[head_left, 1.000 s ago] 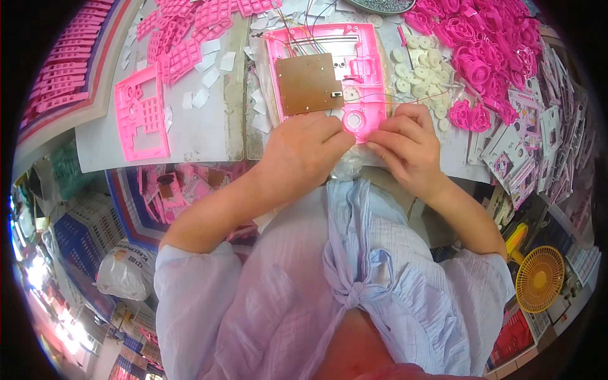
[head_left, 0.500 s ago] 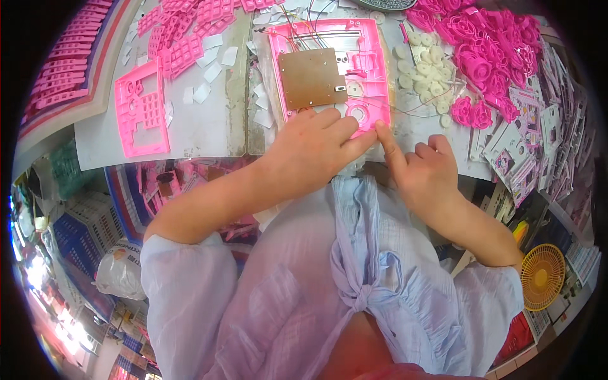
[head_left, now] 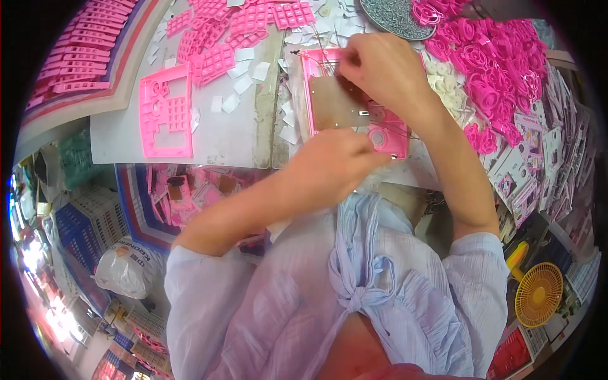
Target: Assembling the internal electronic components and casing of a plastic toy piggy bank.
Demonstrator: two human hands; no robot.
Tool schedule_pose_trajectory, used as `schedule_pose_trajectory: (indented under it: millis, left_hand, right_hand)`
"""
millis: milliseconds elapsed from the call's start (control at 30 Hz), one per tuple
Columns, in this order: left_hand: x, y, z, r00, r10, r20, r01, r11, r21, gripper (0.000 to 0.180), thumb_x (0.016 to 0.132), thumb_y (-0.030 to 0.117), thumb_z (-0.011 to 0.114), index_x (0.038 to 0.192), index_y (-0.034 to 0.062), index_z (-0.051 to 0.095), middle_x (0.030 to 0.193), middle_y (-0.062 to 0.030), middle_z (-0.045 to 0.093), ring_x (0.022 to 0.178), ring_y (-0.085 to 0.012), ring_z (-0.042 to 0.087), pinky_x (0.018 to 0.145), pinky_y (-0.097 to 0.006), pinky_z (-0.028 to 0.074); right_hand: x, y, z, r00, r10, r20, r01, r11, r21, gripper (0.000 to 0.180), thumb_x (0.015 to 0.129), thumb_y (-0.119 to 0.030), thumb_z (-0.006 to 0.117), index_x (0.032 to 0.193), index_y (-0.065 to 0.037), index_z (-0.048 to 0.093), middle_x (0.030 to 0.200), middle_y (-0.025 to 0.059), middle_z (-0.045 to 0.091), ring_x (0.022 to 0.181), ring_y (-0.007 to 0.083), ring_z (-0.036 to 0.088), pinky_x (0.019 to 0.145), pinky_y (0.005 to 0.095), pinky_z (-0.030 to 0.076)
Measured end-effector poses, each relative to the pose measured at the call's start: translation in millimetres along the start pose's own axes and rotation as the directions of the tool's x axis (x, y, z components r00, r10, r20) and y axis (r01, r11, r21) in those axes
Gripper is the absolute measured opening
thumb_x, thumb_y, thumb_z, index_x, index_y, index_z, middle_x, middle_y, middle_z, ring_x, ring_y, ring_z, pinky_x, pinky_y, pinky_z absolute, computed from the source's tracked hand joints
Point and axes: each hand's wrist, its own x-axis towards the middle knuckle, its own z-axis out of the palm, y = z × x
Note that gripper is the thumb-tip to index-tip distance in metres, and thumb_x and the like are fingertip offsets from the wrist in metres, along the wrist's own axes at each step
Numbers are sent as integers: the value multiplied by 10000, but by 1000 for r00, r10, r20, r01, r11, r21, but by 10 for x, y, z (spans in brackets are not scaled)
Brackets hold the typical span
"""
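A pink plastic housing [head_left: 399,144] lies on the worktable in front of me, with a brown circuit board [head_left: 328,104] in it. Thin wires [head_left: 322,56] rise from its far end. My right hand [head_left: 394,79] reaches over the housing's far right part, fingers curled together near the wires. Whatever they pinch is hidden. Beside the housing's near edge is my left hand [head_left: 332,163], slightly blurred, its fingers bent and pressed together. I cannot make out what is between them. The right hand and forearm cover much of the housing's right side.
Left of the housing lies a pink frame [head_left: 185,117], near pink keypads [head_left: 214,65] and white paper scraps [head_left: 242,83]. A dish of small metal parts [head_left: 396,18] stands far off. Cream discs [head_left: 443,82], bright pink pieces [head_left: 491,73] and printed panels [head_left: 529,142] crowd the right.
My right hand has left the housing's near right corner and moved to its far part. My left hand has slid right and nearer to me, off the board's near edge. The view has shifted slightly.
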Motion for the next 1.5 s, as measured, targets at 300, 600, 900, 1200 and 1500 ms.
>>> schedule_pose_trajectory:
  millis: [300, 600, 900, 1200, 1500]
  left_hand:
    - [616, -947, -557, 909, -187, -373, 320, 886, 335, 200, 843, 220, 734, 954, 54, 713, 932, -76, 698, 906, -272, 647, 793, -436, 469]
    - [686, -716, -439, 968, 101, -232, 39, 846, 532, 180, 845, 208, 700, 987, 100, 717, 983, -23, 723, 982, -239, 631, 925, -451, 357]
    - [654, -646, -489, 960, -203, -192, 217, 975, 56, 214, 840, 120, 731, 1032, 26, 734, 883, -78, 719, 783, -210, 634, 747, -343, 506]
    - [678, -618, -432, 927, -231, -294, 254, 967, 39, 106, 848, 124, 733, 934, 62, 740, 821, -62, 723, 738, -203, 650, 747, -360, 478]
    - [764, -614, -467, 997, 24, -71, 4, 929, 371, 60, 845, 174, 720, 852, 115, 718, 773, -8, 684, 822, -216, 624, 840, -371, 396]
  right_hand:
    - [-434, 17, 57, 920, -351, -173, 379, 909, 171, 101, 840, -174, 708, 887, -85, 711, 902, 34, 664, 879, 258, 641, 730, 375, 545]
    - [-284, 32, -321, 934, -196, -299, 303, 877, 373, 191, 830, -118, 755, 1001, -59, 695, 998, 82, 677, 900, 235, 667, 740, 343, 551]
    - [-305, 236, -234, 931, -253, -263, 298, 942, 151, 139, 871, -78, 751, 978, -38, 671, 877, 80, 691, 738, 246, 667, 645, 328, 544]
    - [-461, 237, -250, 946, -293, -140, 275, 952, -136, 109, 758, -163, 732, 824, -93, 681, 833, 41, 668, 855, 246, 650, 739, 383, 552]
    - [-723, 60, -292, 979, -203, 4, 201, 972, 117, 96, 790, -121, 709, 823, -70, 634, 772, 70, 641, 795, 279, 646, 659, 409, 539]
